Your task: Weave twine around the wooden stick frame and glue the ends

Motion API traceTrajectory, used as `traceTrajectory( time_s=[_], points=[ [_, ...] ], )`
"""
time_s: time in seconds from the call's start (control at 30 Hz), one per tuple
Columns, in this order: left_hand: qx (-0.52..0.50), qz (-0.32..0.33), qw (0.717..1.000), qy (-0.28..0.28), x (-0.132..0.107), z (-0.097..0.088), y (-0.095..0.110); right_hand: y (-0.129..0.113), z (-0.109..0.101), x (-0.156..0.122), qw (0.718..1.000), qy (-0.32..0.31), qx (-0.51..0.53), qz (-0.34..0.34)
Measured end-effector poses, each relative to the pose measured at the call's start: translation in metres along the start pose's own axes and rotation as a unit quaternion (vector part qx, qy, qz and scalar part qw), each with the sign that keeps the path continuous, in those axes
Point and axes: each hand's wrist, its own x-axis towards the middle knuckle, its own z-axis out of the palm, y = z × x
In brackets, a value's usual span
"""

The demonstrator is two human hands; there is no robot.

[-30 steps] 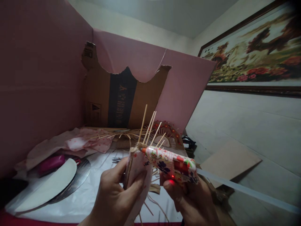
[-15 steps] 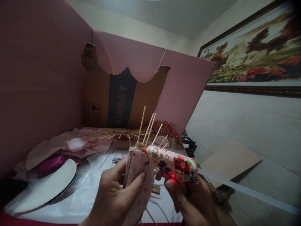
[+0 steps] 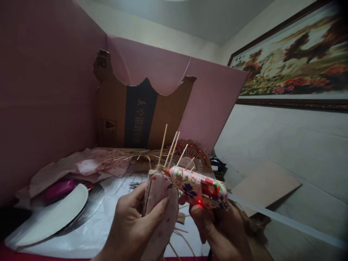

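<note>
My left hand (image 3: 138, 221) is closed around a fabric-covered half-round piece (image 3: 160, 203), pale pink with red dots and twine along its straight edge. Thin wooden sticks (image 3: 170, 150) fan out from its rim. In my right hand (image 3: 217, 228) is a glue gun (image 3: 199, 186) with a flowered cover, its red light lit. The gun's orange tip touches or nearly touches the piece's top corner, near the stick bases. A long translucent glue stick (image 3: 285, 219) runs out of the gun's back end. My right fingers are partly hidden behind the gun.
A white half-disc (image 3: 58, 217) lies on a dark round plate at left, beside a magenta object (image 3: 59, 190). Dotted fabric (image 3: 103, 163) and loose sticks lie behind. A cut cardboard piece (image 3: 168, 112) leans on the pink panel (image 3: 212, 94). A finished-looking fan shape (image 3: 190, 156) stands farther back.
Both hands hold almost the same pose. The glue gun's tip stays at the piece's top corner, with the gun shifted very slightly.
</note>
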Motion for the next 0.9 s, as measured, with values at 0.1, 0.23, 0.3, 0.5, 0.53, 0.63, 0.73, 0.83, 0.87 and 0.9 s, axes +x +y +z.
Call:
traceTrajectory(
  time_s=[0.1, 0.23, 0.3, 0.5, 0.53, 0.63, 0.73, 0.83, 0.87, 0.9],
  points=[
    [-0.006, -0.016, 1.000, 0.019, -0.001, 0.002, 0.002, 0.000, 0.000, 0.000, 1.000, -0.004, 0.008, -0.002],
    [-0.025, -0.026, 0.999, 0.025, -0.002, 0.005, 0.004, 0.001, 0.003, 0.001, 0.999, -0.006, 0.032, 0.002],
    [-0.034, -0.027, 0.999, 0.024, -0.003, 0.006, 0.005, 0.002, 0.005, 0.002, 0.999, -0.001, 0.052, 0.015],
    [-0.010, -0.015, 1.000, 0.021, -0.001, 0.003, -0.001, 0.009, 0.008, 0.001, 0.990, -0.001, 0.124, 0.071],
    [0.002, -0.012, 1.000, 0.015, 0.001, 0.001, -0.003, 0.010, 0.007, 0.001, 0.987, 0.011, 0.139, 0.076],
    [0.037, 0.006, 0.999, 0.003, 0.010, -0.007, -0.008, 0.014, 0.004, 0.004, 0.980, 0.053, 0.181, 0.056],
    [0.060, 0.024, 0.997, 0.040, 0.020, -0.017, -0.009, 0.023, -0.005, 0.010, 0.978, 0.090, 0.183, 0.047],
    [0.084, 0.037, 0.991, 0.102, 0.028, -0.028, -0.005, 0.037, -0.019, 0.009, 0.982, 0.101, 0.131, 0.090],
    [0.093, 0.043, 0.987, 0.124, 0.030, -0.031, -0.004, 0.043, -0.025, 0.007, 0.984, 0.097, 0.100, 0.111],
    [0.101, 0.044, 0.984, 0.139, 0.032, -0.034, -0.002, 0.049, -0.031, 0.003, 0.986, 0.088, 0.059, 0.130]
  ],
)
